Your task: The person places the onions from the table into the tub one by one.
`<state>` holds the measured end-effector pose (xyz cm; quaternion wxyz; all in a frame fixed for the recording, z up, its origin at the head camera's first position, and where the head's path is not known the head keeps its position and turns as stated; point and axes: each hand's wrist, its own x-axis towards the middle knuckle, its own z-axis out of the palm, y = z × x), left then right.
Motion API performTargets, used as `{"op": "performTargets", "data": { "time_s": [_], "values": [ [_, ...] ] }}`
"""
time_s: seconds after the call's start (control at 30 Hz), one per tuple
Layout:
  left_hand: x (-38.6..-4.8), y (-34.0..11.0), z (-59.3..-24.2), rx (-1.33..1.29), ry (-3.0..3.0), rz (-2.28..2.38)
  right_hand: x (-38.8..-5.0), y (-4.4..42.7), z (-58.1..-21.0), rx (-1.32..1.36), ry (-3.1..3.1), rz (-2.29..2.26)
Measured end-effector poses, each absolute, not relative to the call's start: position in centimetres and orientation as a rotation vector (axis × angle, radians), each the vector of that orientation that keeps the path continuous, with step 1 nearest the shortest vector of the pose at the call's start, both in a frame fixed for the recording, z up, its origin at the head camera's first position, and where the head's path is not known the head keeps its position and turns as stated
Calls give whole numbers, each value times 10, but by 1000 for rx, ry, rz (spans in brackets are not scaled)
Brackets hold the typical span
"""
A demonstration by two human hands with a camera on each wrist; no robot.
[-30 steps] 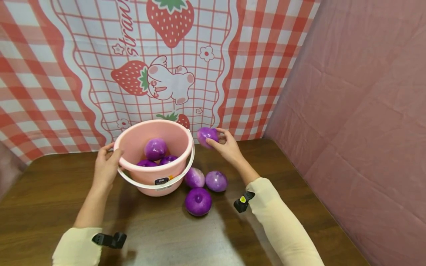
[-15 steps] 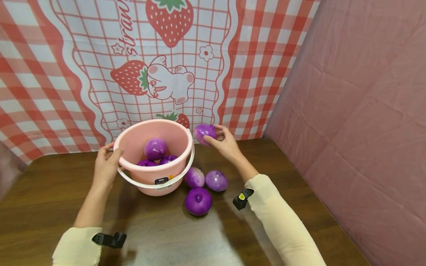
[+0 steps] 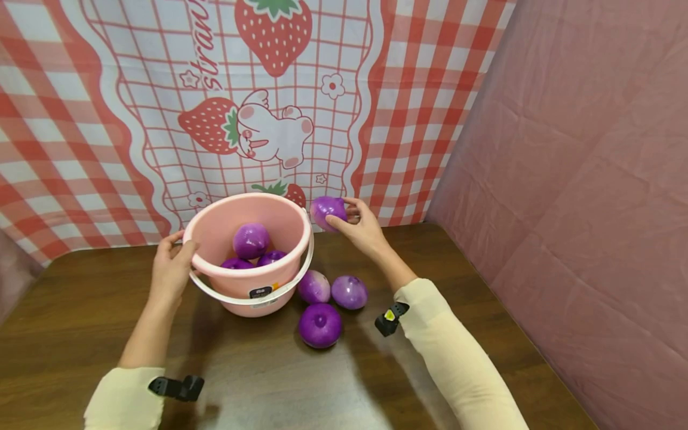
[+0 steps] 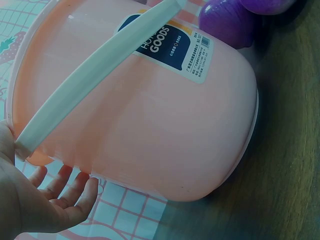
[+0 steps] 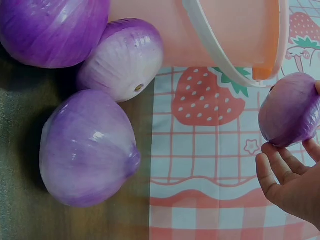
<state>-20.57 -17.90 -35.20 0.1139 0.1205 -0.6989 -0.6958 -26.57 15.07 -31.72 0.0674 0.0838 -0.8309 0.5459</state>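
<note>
Red-and-white checked cloth (image 3: 419, 119) printed with strawberries (image 3: 275, 36) hung across the back, from ten to one o'clock, behind a dark wooden table (image 3: 269, 382) whose glossy top paled towards six. At its left, the left hand (image 3: 171, 272) pinched a pink bucket (image 4: 160, 115) at the rim's nine o'clock, thumb on the lip, other fingers curled along the outside. The bucket stood near the table's far edge, white handle (image 4: 102, 65) lowered across its six o'clock side, three onions (image 3: 251, 240) inside. Three more onions (image 3: 320, 326) lay clustered at its four o'clock. Towards its two o'clock, the right hand (image 3: 366, 232) pinched a purple onion (image 3: 326, 210) between thumb and fingers, above the table, just outside the rim. Farthest right, at three o'clock, creased pink fabric (image 3: 570, 179) walled the side.
</note>
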Motion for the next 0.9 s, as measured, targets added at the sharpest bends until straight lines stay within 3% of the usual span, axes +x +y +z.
{"op": "performTargets", "data": {
  "time_s": [0.9],
  "values": [
    [-207,-179,-353,347,-2020,-2078,-264,137,-301,329,-2465,1675]
  ]
}}
